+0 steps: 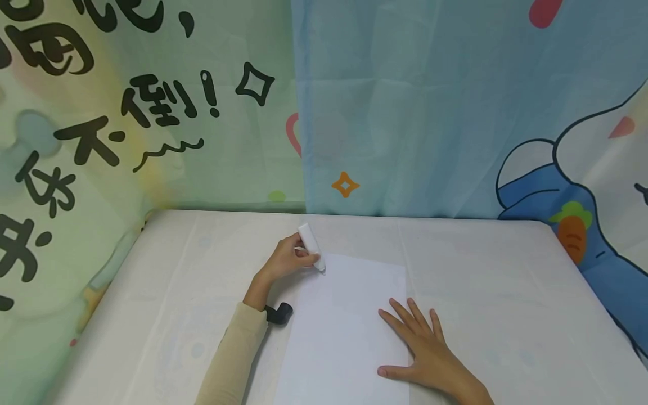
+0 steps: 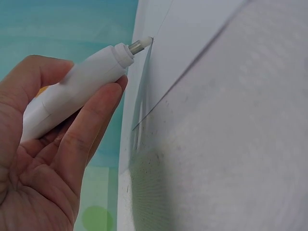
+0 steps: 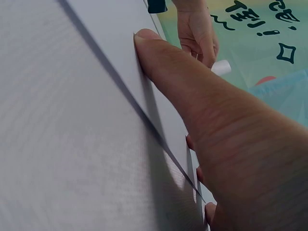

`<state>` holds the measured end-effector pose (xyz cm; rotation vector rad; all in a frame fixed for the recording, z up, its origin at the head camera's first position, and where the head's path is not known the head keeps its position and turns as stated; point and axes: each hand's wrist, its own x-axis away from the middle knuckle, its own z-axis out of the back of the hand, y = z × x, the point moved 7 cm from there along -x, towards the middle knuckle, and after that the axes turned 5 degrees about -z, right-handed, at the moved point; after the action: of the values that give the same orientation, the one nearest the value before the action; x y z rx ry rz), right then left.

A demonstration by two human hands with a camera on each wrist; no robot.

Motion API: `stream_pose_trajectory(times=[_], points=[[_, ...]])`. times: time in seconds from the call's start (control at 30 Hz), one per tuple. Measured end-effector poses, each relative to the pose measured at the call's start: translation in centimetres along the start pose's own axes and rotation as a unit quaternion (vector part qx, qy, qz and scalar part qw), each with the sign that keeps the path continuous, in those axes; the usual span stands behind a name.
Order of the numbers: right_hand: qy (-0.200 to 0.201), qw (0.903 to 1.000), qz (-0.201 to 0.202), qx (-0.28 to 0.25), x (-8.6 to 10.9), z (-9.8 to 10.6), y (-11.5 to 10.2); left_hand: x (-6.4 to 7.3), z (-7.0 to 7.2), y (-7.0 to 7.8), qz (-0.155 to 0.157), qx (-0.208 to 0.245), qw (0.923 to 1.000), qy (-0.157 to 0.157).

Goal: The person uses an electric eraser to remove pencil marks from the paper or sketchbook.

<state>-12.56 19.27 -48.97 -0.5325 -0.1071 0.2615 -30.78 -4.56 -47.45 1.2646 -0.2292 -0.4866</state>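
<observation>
In the head view my left hand (image 1: 286,260) pinches a thick white electric eraser (image 1: 310,242) near the upper left corner of a blank white sheet of paper (image 1: 349,320). The left wrist view shows the eraser (image 2: 79,89) between thumb and fingers, its metal collar and pale tip (image 2: 148,41) right at the paper (image 2: 185,41). My right hand (image 1: 422,349) lies spread over the sheet's right edge, fingers straight and holding nothing. Up close in the right wrist view, the thumb of this hand (image 3: 211,113) rests on the paper (image 3: 113,36).
A white cloth covers the table (image 1: 481,292). Printed curtains stand behind it, one green with dark lettering (image 1: 157,101), one blue (image 1: 395,112) with a rabbit drawing at right. A black band with a small camera (image 1: 279,313) sits on the left wrist.
</observation>
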Motion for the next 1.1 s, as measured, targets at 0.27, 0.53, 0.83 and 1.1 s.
stream_pose_trajectory(times=[0.27, 0.53, 0.83, 1.1], points=[[0.004, 1.0000, 0.007, 0.002, 0.0, 0.2, -0.1, 0.4, 0.0, 1.4, 0.006, -0.015, 0.9998, -0.010], [0.004, 1.0000, 0.006, -0.002, 0.0, 0.2, -0.2, 1.4, 0.3, 4.2, 0.002, -0.020, 0.9997, -0.012], [0.011, 0.9999, 0.011, 0.004, 0.0, 0.1, -0.2, 1.5, 0.3, 4.2, 0.012, -0.024, 0.9995, -0.018], [0.013, 0.9998, 0.010, 0.007, 0.0, 0.2, -0.3, 1.5, 0.3, 4.1, 0.011, -0.022, 0.9995, -0.021]])
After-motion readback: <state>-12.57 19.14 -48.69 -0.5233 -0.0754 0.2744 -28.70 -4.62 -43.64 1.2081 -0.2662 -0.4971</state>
